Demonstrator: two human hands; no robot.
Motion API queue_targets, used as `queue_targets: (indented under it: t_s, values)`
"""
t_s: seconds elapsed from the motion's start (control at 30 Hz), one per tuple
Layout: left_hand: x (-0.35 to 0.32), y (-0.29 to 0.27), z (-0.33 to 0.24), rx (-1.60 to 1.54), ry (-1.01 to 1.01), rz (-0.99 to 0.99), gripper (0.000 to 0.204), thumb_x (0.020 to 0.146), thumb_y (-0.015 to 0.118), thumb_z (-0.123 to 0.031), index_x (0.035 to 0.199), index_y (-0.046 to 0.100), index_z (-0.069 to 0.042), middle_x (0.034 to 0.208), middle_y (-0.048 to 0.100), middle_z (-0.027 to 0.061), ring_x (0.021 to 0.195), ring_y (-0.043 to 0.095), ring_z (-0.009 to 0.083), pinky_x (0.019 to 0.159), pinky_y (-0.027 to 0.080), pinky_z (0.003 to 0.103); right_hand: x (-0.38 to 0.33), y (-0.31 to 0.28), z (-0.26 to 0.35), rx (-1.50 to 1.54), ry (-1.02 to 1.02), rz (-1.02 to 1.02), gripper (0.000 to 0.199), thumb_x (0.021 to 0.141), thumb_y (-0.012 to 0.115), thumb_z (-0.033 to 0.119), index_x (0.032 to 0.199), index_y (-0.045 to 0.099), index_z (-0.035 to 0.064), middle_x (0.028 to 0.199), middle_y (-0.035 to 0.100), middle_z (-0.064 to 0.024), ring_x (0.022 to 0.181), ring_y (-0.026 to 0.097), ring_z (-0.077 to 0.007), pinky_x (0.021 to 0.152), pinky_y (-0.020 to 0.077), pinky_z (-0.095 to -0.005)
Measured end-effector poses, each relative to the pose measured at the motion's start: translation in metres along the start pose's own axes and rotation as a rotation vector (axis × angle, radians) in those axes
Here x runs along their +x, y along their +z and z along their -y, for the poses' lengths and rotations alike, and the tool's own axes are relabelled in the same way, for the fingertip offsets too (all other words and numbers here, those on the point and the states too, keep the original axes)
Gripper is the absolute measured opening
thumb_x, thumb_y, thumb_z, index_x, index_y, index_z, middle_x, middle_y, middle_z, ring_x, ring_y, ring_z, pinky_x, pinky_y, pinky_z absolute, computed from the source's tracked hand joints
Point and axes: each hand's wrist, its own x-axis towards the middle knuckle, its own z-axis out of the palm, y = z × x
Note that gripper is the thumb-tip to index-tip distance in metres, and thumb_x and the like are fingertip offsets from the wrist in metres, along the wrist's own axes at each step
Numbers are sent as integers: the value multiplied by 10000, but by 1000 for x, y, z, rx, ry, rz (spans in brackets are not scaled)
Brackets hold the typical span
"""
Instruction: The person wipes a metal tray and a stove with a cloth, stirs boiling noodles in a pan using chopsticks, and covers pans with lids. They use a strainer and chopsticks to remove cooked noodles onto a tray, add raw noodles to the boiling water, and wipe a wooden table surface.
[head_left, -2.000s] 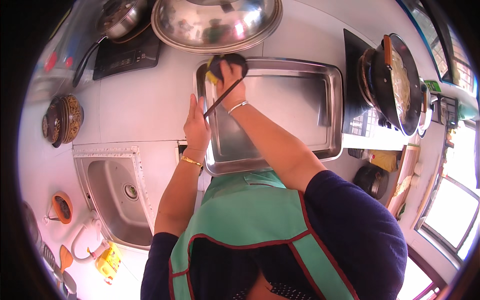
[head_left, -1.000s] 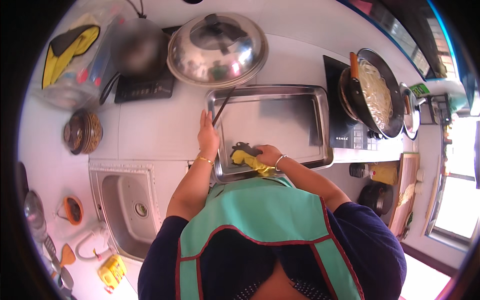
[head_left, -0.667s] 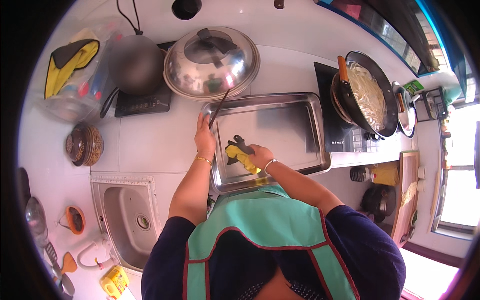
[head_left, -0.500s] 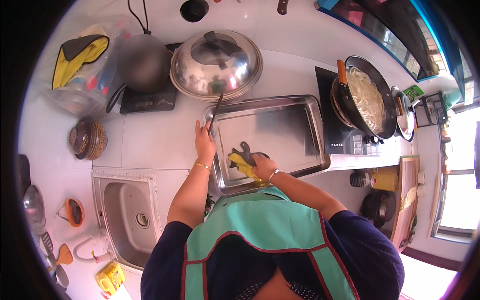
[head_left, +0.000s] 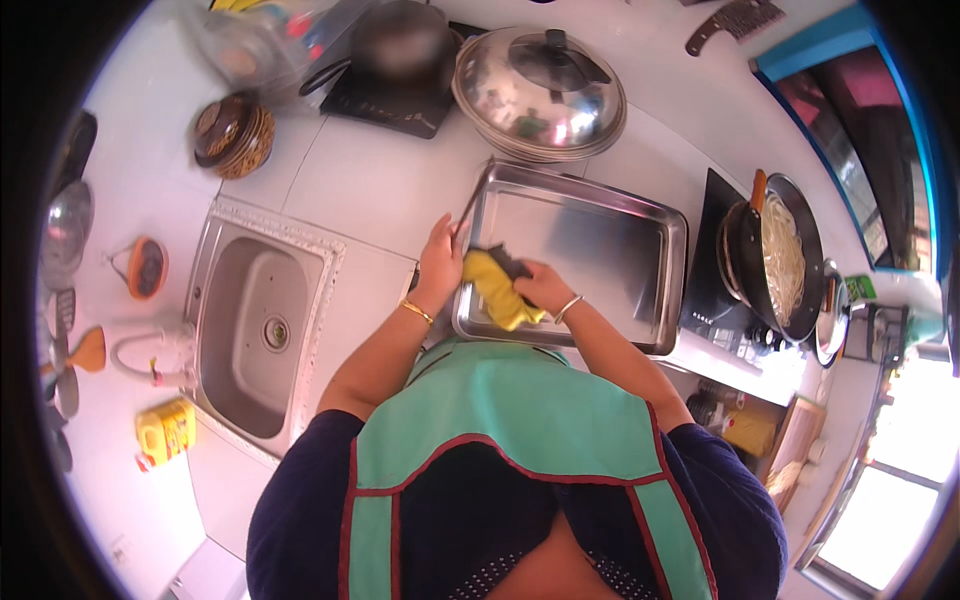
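While our right hand [head_left: 545, 288] grips the yellow-and-grey cloth [head_left: 497, 292], it lies left of the closed fingers, slanting lengthwise toward us, in the near-left part of the metal tray [head_left: 600, 270]; our closer-in left hand [head_left: 439, 265] holds a dark stick [head_left: 470, 204], perhaps a chopstick.

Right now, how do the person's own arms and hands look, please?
Dark navy sleeves end around the elbows, leaving the forearms bare. Both hands are ungloved. The left hand has a gold-coloured bracelet at its wrist; the right hand has a slim silver-coloured bangle.
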Motion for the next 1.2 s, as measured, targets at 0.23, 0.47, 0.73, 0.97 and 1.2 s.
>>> queue_targets:
  t_s: [0.23,0.47,0.73,0.97,1.2]
  values:
    - [25,-57,-1,-559,-455,71,364,921,414,-68,1281,454,-30,1101,597,82,947,588,152,773,493,274,111,12,101,-260,-156,-436,608,784,608,258,1277,414,-42,1136,560,-261,1049,566,-322,890,444,-361]
    - [-38,-99,22,-636,-635,19,315,971,422,-201,1195,511,1,1078,610,103,940,605,153,785,490,267,242,87,78,-927,77,-353,759,852,499,466,1415,235,30,1473,185,-233,1341,217,-408,1087,240,-449]
    - [-128,-137,19,-771,-861,-119,261,965,409,-107,1184,509,-5,1014,621,103,843,603,146,715,507,268,327,219,100,-1105,-588,-166,602,894,438,377,1408,288,102,1474,248,-154,1345,233,-352,1109,149,-463]
    - [-144,-133,26,-784,-975,-216,261,952,443,-121,1182,509,-17,931,631,92,660,582,105,550,486,232,292,290,93,-1060,-815,153,477,910,382,291,1369,376,164,1454,309,-89,1341,267,-298,1107,174,-456]
    - [-118,-132,75,-883,-1027,-444,377,909,466,-157,1274,462,-63,1111,564,72,914,563,161,773,483,316,161,245,24,-1056,-697,-9,528,889,448,290,1383,358,127,1444,306,-129,1322,279,-336,1096,181,-485]
